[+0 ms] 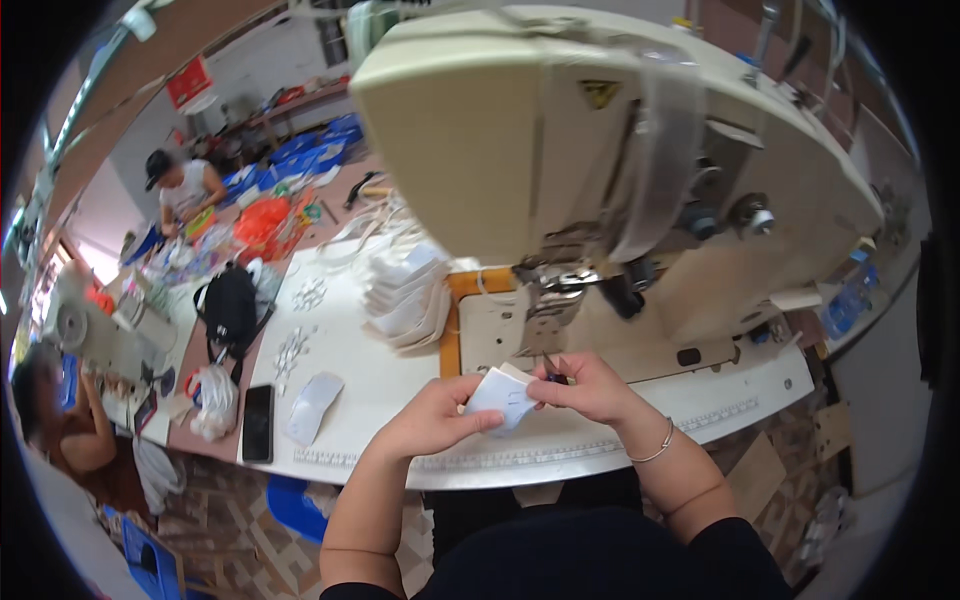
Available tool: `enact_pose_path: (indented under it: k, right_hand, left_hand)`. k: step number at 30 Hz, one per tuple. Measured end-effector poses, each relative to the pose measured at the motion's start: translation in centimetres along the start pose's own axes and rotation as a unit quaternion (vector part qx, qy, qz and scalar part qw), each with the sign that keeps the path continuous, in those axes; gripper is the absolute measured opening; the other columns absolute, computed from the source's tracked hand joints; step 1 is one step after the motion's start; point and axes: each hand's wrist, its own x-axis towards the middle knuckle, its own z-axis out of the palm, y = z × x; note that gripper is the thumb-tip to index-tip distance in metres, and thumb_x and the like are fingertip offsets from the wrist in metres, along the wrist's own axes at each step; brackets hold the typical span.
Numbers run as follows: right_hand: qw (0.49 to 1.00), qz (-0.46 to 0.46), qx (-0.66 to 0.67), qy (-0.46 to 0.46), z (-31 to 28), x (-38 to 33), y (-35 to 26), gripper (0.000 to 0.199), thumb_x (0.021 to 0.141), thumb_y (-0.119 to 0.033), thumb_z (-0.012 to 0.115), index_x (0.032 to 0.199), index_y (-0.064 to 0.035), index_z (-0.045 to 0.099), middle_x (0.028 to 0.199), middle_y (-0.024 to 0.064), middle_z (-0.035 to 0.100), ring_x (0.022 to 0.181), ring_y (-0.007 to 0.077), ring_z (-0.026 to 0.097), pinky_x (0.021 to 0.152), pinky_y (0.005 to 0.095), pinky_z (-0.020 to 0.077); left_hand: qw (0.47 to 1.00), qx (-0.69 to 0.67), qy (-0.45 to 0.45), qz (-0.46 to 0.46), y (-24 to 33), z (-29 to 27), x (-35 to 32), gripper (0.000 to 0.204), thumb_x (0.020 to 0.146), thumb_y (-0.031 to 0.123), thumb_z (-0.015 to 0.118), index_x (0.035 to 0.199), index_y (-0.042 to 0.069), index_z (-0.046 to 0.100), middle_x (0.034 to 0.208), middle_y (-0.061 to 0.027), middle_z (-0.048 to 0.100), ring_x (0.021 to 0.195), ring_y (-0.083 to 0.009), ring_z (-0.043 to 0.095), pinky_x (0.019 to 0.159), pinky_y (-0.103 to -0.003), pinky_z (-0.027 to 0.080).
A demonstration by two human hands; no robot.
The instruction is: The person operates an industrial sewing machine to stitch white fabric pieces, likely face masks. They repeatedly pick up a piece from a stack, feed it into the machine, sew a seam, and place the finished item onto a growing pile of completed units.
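Above the table's front edge, my left hand (446, 412) is closed on a small white fabric piece (505, 402), its thumb across the front. The piece looks folded or layered, with small blue marks. My right hand (592, 387) is closed around small dark thread snips (555, 375), the pointed blades sticking up past the fingers. Its fingertips also touch the piece's right edge. Just beyond both hands is the needle area of a large cream sewing machine (450, 150). Left of its bed, similar white pieces (405, 300) are stacked in a fanned pile.
On the white table lie a black phone (258, 424), a curved pale piece (314, 408), scattered small grey bits (291, 355) and a measuring tape (620, 437) along the front. A black bag (230, 308) sits farther left. Two people work at the left, one near another sewing machine (75, 325).
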Motion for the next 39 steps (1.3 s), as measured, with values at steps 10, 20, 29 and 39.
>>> enact_pose_path:
  k: [10, 20, 29, 39]
  right_hand:
    - [0.935, -0.013, 0.307, 0.176, -1.8, 1.1, 0.1, 0.015, 0.076, -0.014, 0.067, 0.08, -0.0044, 0.055, 0.067, 0.0005, 0.053, 0.052, 0.0064, 0.048, 0.044, 0.0185, 0.0348]
    - [0.912, -0.03, 0.37, 0.176, -1.2, 2.2, 0.7, 0.016, 0.076, -0.013, 0.066, 0.081, -0.0022, 0.054, 0.069, 0.0045, 0.052, 0.054, 0.0094, 0.046, 0.047, 0.0197, 0.0362]
    - [0.95, -0.012, 0.245, 0.195, -1.3, 1.4, 0.4, 0.015, 0.077, -0.016, 0.065, 0.081, -0.0041, 0.056, 0.068, 0.0041, 0.057, 0.054, 0.0074, 0.049, 0.047, 0.0191, 0.037]
    - [0.943, -0.012, 0.283, 0.176, -1.5, 1.2, 0.7, 0.014, 0.078, -0.018, 0.064, 0.08, -0.0063, 0.056, 0.068, 0.0022, 0.058, 0.054, 0.0052, 0.049, 0.048, 0.0176, 0.0361]
  left_hand:
    - [0.981, -0.14, 0.119, -0.061, 0.3, 0.0, 8.9, 0.013, 0.078, 0.011, 0.06, 0.086, 0.0, 0.059, 0.075, -0.0021, 0.059, 0.064, -0.0067, 0.052, 0.058, -0.02, 0.042]
    - [0.984, -0.131, 0.112, -0.041, 1.2, -1.0, 10.4, 0.014, 0.077, 0.009, 0.059, 0.085, -0.003, 0.062, 0.075, -0.0058, 0.062, 0.064, -0.0087, 0.057, 0.057, -0.021, 0.045]
    - [0.95, 0.136, 0.247, 0.137, -0.5, -0.4, 9.4, 0.02, 0.07, 0.008, 0.062, 0.089, 0.005, 0.061, 0.085, -0.0072, 0.06, 0.078, -0.0171, 0.057, 0.071, -0.031, 0.044]
    - [0.717, 0.478, 0.271, 0.429, -0.5, 1.4, 7.7, 0.028, 0.061, 0.007, 0.061, 0.088, 0.015, 0.063, 0.091, 0.0017, 0.059, 0.093, -0.0197, 0.056, 0.088, -0.039, 0.037]
